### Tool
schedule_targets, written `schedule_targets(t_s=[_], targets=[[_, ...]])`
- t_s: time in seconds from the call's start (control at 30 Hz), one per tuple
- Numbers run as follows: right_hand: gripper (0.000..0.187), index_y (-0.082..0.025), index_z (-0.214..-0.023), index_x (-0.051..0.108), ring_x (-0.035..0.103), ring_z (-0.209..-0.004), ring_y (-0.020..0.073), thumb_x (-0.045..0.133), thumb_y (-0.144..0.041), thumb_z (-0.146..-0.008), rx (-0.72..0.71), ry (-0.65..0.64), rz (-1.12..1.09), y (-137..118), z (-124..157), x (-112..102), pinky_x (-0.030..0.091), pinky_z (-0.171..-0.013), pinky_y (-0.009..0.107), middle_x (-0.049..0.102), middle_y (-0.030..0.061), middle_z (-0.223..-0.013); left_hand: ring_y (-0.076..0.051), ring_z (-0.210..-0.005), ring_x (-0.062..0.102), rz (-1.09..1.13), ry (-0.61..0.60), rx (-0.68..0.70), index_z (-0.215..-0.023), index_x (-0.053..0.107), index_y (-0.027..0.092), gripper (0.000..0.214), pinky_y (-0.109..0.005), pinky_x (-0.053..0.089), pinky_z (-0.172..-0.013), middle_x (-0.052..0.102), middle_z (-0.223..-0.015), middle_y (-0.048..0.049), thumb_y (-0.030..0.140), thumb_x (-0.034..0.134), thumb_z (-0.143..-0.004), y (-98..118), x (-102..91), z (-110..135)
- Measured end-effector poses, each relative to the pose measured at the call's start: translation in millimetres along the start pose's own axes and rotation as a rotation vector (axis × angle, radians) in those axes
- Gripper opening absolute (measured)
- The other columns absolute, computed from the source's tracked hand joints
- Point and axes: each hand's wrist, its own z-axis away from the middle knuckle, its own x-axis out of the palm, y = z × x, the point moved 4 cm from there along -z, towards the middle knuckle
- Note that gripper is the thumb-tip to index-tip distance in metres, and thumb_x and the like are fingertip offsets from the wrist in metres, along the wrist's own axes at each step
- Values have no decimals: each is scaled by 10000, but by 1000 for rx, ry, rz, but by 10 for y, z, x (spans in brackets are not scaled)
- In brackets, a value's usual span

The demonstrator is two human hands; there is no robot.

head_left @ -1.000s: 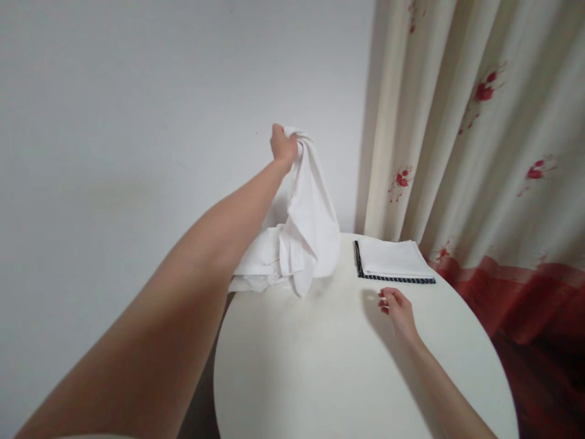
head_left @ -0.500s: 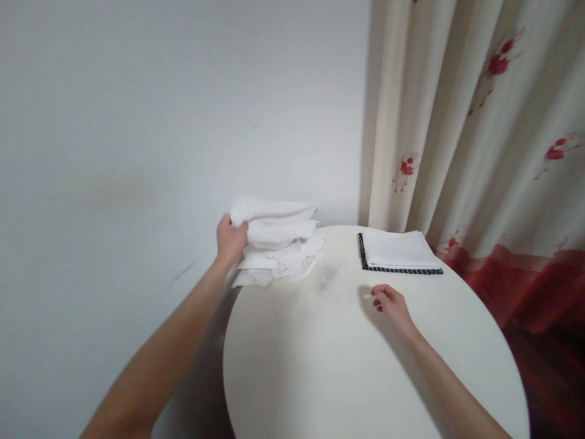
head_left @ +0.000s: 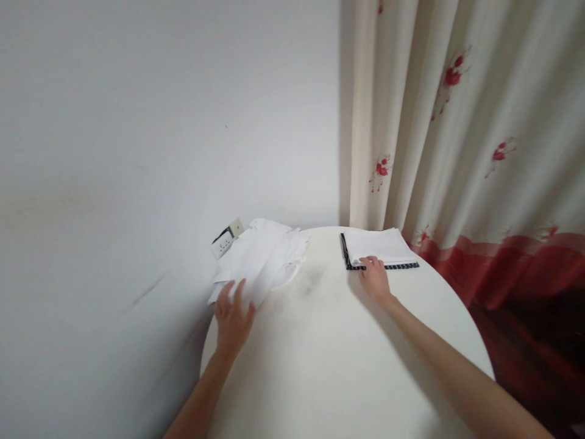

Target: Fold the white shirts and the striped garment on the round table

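A loose pile of white cloths (head_left: pixel 260 250) lies at the far left of the round table, overlapping its edge by the wall. My left hand (head_left: pixel 234 317) is over the near side of this pile, fingers spread, holding nothing. Toward the back right lies a folded white cloth (head_left: pixel 384 244) on top of a dark piece with a black-and-white patterned edge (head_left: pixel 402 266). My right hand (head_left: pixel 375 278) is at the near left corner of that folded cloth, its fingers bent and closed at the cloth's edge. The fingertips partly cover the corner.
The round white table (head_left: pixel 311 353) has a grey smudge near its middle. A white power strip (head_left: pixel 222 244) and a wall plate (head_left: pixel 236 227) show behind the pile. A white wall (head_left: pixel 159 122) rises at left; a flowered curtain (head_left: pixel 425 122) hangs at right.
My left hand has let go of the lifted white cloth, now lying on the pile, and has drawn back. My right hand has moved forward to the folded cloth. The view has turned right.
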Motion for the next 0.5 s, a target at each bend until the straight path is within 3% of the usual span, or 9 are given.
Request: schedule_targets(t_s=[0.1, 0.2, 0.27, 0.37, 0.5], targets=[[474, -214, -1298, 597, 407, -1299, 334, 498, -105, -847, -23, -19, 454, 61, -260, -49, 319, -1047, 529, 500, 153, -1437, -296, -1465, 321, 9, -193, 309, -1221, 669, 261, 340, -504, 231, -1206, 470, -1507, -85, 253, 464, -950, 356, 183, -55], [471, -205, -1384, 530, 420, -1265, 333, 447, -138, -925, 20, 43, 700, 198, -399, -122, 306, -1016, 544, 484, 178, -1438, -343, -1507, 232, -15, -351, 405, -1189, 704, 306, 331, -604, 143, -1208, 412, -1578, -24, 238, 494, -942, 491, 411, -146], [387, -193, -1316, 589, 439, -1230, 341, 458, -183, -952, 14, 79, 744, 296, -451, -196, 297, -1000, 556, 533, 187, -1364, -330, -1517, 213, -47, -397, 390, -1239, 683, 308, 389, -606, 107, -1217, 390, -1596, 5, 193, 471, -933, 432, 525, -276], [280, -160, -1086, 698, 498, -1135, 339, 450, -152, -959, -56, 86, 738, 414, -493, -348, 266, -988, 602, 640, 182, -1138, -334, -1522, 196, -116, -359, 260, -1270, 666, 232, 450, -613, 119, -1215, 355, -1614, -38, 121, 452, -890, 182, 592, -545], [328, -138, -938, 715, 550, -1032, 320, 395, -64, -940, -153, 129, 680, 451, -473, -590, 283, -953, 594, 672, 191, -1009, -353, -1478, 311, -117, -356, 47, -1181, 714, 228, 450, -581, 273, -1181, 454, -1551, -69, 93, 515, -802, -81, 590, -687]])
